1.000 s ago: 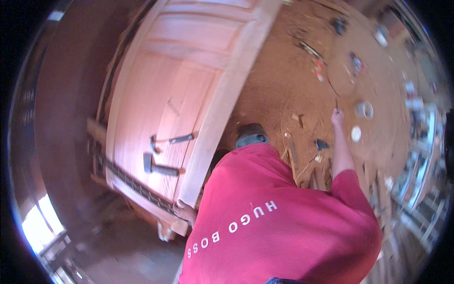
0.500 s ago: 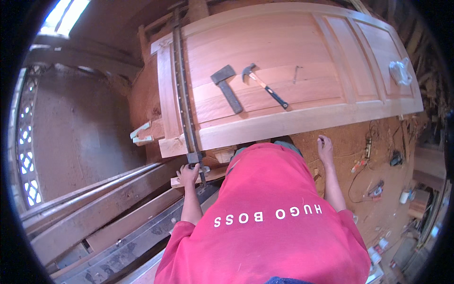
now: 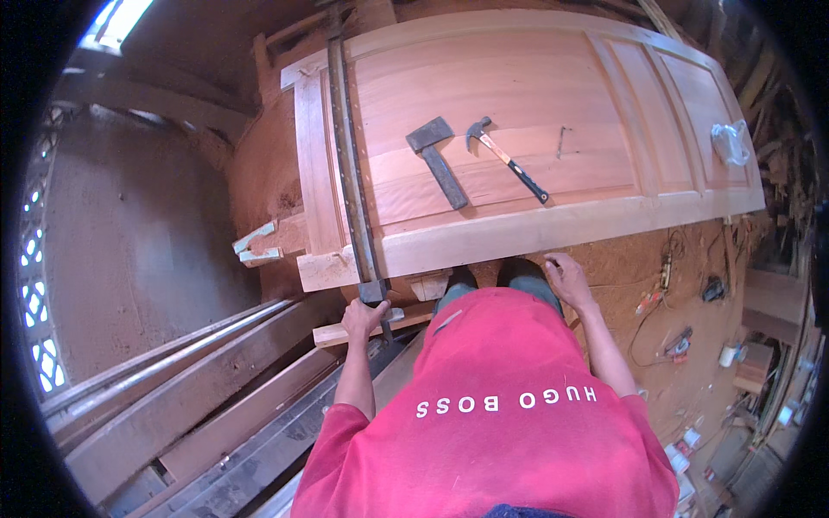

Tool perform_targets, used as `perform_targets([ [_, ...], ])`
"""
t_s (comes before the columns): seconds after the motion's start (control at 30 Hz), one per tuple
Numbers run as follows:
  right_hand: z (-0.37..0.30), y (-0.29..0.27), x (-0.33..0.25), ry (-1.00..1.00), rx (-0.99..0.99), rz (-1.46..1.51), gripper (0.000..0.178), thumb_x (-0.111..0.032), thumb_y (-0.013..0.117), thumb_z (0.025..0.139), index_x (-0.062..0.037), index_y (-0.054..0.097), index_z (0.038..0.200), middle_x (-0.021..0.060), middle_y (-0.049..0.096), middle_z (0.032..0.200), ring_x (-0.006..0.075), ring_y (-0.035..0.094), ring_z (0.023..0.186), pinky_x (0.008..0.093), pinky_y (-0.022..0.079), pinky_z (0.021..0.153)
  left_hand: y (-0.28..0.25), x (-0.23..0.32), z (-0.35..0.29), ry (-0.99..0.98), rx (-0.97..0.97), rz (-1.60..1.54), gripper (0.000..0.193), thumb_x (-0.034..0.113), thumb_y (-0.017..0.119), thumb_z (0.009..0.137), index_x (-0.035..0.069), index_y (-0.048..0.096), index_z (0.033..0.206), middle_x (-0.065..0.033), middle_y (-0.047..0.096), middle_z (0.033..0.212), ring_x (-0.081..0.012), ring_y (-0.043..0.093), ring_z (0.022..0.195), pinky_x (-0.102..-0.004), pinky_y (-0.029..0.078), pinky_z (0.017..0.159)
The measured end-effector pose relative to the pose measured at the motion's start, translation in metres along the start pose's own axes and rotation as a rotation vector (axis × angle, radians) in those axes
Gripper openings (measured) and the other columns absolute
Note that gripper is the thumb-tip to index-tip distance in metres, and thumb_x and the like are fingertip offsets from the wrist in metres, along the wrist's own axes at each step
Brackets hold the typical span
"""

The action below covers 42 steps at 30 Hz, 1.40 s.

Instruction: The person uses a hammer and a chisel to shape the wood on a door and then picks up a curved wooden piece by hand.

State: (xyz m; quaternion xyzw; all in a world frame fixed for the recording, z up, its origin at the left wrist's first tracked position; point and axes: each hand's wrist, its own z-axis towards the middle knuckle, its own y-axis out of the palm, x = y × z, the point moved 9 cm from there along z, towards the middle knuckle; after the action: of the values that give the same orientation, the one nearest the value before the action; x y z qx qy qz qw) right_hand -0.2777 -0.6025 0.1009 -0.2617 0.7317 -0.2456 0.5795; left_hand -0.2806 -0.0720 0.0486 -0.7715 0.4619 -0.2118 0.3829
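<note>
A panelled wooden door [image 3: 509, 229] lies flat in front of me, with a long metal bar clamp [image 3: 352, 164] across its left end. My left hand [image 3: 364, 319] is closed at the clamp's near end, just below its dark jaw block [image 3: 372, 292]; part of the grip is hidden. Off the door's near edge, my right hand [image 3: 566, 281] hangs with loosely bent fingers apart and nothing in them. On the door lie a dark mallet [image 3: 439, 164] with a blocky head and a claw hammer [image 3: 508, 161] with a wood-and-black handle.
A small bent metal piece [image 3: 562, 142] and a clear plastic bag [image 3: 730, 142] rest on the door. Long boards [image 3: 199, 380] are stacked at my lower left. Cables and a power tool [image 3: 679, 345] lie on the dusty floor at right. A wooden support [image 3: 259, 244] juts out at left.
My left hand, spread at the clamp's end before, now has its fingers closed there. The right hand has come inward toward my body. The view has shifted slightly; the tools lie unmoved on the door.
</note>
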Motion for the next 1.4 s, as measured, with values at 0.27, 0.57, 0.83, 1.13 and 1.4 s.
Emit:
perform_targets([
  [0.27, 0.001, 0.014, -0.055, -0.061, -0.261, 0.184, 0.034, -0.027, 0.061, 0.093, -0.0034, 0.064, 0.117, 0.0186, 0.067, 0.112, 0.0341, 0.064, 0.107, 0.0402, 0.05, 0.093, -0.087, 0.035, -0.065, 0.078, 0.039, 0.006, 0.076, 0.065, 0.076, 0.062, -0.006, 0.073, 0.089, -0.0256, 0.071, 0.092, -0.0376, 0.071, 0.092, -0.0469, 0.056, 0.082],
  [0.57, -0.042, 0.097, -0.119, -0.361, -0.964, 0.269, 0.077, -0.065, 0.048, 0.092, 0.0026, 0.058, 0.128, 0.0251, 0.059, 0.129, 0.0384, 0.055, 0.122, 0.0432, 0.044, 0.104, -0.087, 0.134, -0.111, 0.163, 0.0, -0.106, 0.082, 0.07, 0.072, 0.063, -0.005, 0.073, 0.095, -0.0272, 0.07, 0.095, -0.0386, 0.068, 0.098, -0.0465, 0.053, 0.085],
  [0.83, -0.027, 0.081, -0.08, 0.031, -0.709, 0.795, 0.065, -0.042, 0.073, 0.086, 0.003, 0.05, 0.128, 0.0065, 0.063, 0.097, 0.0121, 0.058, 0.077, 0.0278, 0.049, 0.067, -0.057, 0.277, -0.141, 0.141, -0.094, -0.174, 0.089, 0.081, 0.063, 0.066, -0.006, 0.073, 0.081, -0.0225, 0.069, 0.075, -0.0325, 0.072, 0.08, -0.0414, 0.054, 0.073],
  [1.13, 0.044, -0.054, -0.021, 0.219, -0.392, 0.262, 0.054, -0.046, 0.072, 0.08, 0.0026, 0.065, 0.103, 0.0247, 0.067, 0.09, 0.0353, 0.068, 0.089, 0.0445, 0.051, 0.079, -0.08, 0.343, -0.077, 0.555, 0.008, -0.706, 0.068, 0.061, 0.053, 0.093, -0.004, 0.071, 0.089, -0.0097, 0.067, 0.076, -0.0176, 0.063, 0.071, -0.032, 0.049, 0.065],
  [1.4, 0.065, -0.094, -0.051, 0.2, -0.417, 0.128, 0.049, -0.036, 0.069, 0.083, -0.0004, 0.061, 0.117, 0.0275, 0.067, 0.1, 0.0438, 0.065, 0.099, 0.0473, 0.05, 0.085, -0.109, 0.385, 0.133, 0.197, -0.328, -1.774, 0.072, 0.067, 0.05, 0.09, 0.002, 0.057, 0.122, -0.0089, 0.063, 0.106, -0.0182, 0.06, 0.087, -0.0372, 0.052, 0.078],
])
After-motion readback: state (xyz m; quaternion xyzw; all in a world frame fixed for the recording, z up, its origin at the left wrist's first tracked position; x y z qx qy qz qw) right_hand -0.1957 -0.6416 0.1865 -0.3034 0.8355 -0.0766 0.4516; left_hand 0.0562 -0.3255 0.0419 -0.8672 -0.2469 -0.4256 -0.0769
